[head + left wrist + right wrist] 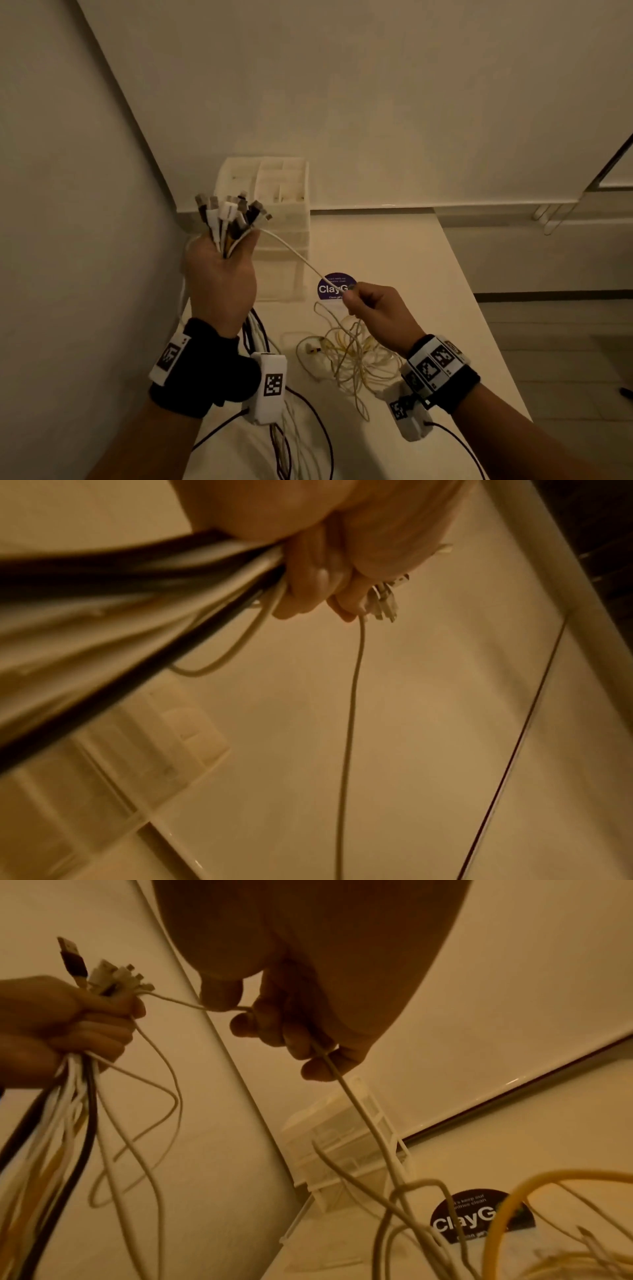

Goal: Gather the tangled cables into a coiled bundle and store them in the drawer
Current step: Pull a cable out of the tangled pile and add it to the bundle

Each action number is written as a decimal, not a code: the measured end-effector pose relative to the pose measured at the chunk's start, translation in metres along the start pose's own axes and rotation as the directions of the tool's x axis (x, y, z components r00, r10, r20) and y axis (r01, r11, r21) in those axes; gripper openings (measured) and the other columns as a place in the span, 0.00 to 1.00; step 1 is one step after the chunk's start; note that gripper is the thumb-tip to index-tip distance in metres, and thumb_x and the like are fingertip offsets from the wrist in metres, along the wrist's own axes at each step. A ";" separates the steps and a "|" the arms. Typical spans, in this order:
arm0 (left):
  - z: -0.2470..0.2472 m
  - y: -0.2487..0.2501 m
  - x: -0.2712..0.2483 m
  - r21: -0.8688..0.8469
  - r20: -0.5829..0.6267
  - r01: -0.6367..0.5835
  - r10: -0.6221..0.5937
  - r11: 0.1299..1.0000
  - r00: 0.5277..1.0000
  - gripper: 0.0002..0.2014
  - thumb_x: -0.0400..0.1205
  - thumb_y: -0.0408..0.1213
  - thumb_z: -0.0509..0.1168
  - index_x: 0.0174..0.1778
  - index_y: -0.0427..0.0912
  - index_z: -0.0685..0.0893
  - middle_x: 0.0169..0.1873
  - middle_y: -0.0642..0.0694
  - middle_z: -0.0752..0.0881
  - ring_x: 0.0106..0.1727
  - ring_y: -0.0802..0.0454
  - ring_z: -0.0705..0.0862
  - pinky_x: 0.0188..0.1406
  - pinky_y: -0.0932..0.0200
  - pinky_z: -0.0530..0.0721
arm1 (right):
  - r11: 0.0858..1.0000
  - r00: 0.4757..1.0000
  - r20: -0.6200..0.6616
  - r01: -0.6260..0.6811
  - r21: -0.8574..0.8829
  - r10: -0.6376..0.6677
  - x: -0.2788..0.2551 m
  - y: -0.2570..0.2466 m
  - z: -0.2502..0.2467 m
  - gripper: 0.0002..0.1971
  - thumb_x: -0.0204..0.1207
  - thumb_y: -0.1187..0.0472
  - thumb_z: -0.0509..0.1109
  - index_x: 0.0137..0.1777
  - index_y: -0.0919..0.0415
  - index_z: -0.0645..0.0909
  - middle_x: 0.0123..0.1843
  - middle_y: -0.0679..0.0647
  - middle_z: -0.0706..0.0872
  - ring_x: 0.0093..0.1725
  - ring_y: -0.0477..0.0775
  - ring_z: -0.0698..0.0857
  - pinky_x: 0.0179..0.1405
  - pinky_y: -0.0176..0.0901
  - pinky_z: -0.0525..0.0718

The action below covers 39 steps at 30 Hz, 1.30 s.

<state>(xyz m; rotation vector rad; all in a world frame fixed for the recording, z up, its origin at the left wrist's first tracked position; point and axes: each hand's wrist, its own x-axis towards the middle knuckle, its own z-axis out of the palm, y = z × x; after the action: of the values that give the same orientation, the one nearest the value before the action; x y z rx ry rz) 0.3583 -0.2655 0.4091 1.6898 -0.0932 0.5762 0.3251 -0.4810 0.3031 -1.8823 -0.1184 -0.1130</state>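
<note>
My left hand (222, 274) is raised in front of the drawer unit and grips a bunch of cable ends (229, 214), plugs sticking up, black and white cords (255, 329) hanging below the fist. The same fist (329, 582) shows in the left wrist view. One thin white cable (294, 255) runs taut from that bunch down to my right hand (373, 308), whose fingers (274, 1031) curl round it. Under the right hand a tangle of thin white and yellow cables (349, 353) lies on the table.
A white plastic drawer unit (274, 219) with open top compartments stands at the back of the table (445, 308) against the wall, its drawers closed. A round purple sticker (330, 286) lies beside it. The table's right edge drops to the floor.
</note>
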 end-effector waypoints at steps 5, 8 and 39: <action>-0.016 -0.009 0.013 -0.086 -0.209 0.042 -0.059 0.995 0.976 0.09 0.77 0.41 0.73 0.51 0.45 0.90 0.47 0.41 0.91 0.49 0.48 0.89 0.49 0.35 0.88 | 0.998 0.998 0.023 -0.065 -0.013 0.065 0.008 0.015 0.011 0.18 0.83 0.54 0.65 0.30 0.56 0.76 0.26 0.43 0.76 0.30 0.44 0.74 0.37 0.42 0.74; -0.029 -0.011 0.017 -0.072 -0.271 0.028 -0.047 0.997 0.962 0.11 0.77 0.43 0.72 0.53 0.44 0.89 0.47 0.46 0.90 0.51 0.47 0.89 0.54 0.39 0.87 | 0.995 0.995 0.011 -0.099 0.011 0.099 0.005 0.020 0.015 0.25 0.78 0.43 0.66 0.32 0.66 0.73 0.29 0.53 0.72 0.32 0.51 0.72 0.37 0.50 0.76; -0.030 0.025 0.013 0.057 -0.151 -0.194 0.201 0.979 0.968 0.08 0.79 0.35 0.71 0.49 0.37 0.90 0.38 0.45 0.89 0.41 0.56 0.89 0.40 0.61 0.82 | 0.989 0.985 0.108 -0.137 0.046 0.132 0.002 0.030 0.018 0.16 0.85 0.59 0.63 0.34 0.57 0.81 0.30 0.49 0.80 0.29 0.45 0.79 0.37 0.43 0.82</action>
<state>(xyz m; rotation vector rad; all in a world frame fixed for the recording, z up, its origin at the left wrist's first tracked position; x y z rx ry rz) 0.3511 -0.2392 0.4400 1.6801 -0.1389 0.8630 0.3319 -0.4729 0.2700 -1.8372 -0.0647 0.0807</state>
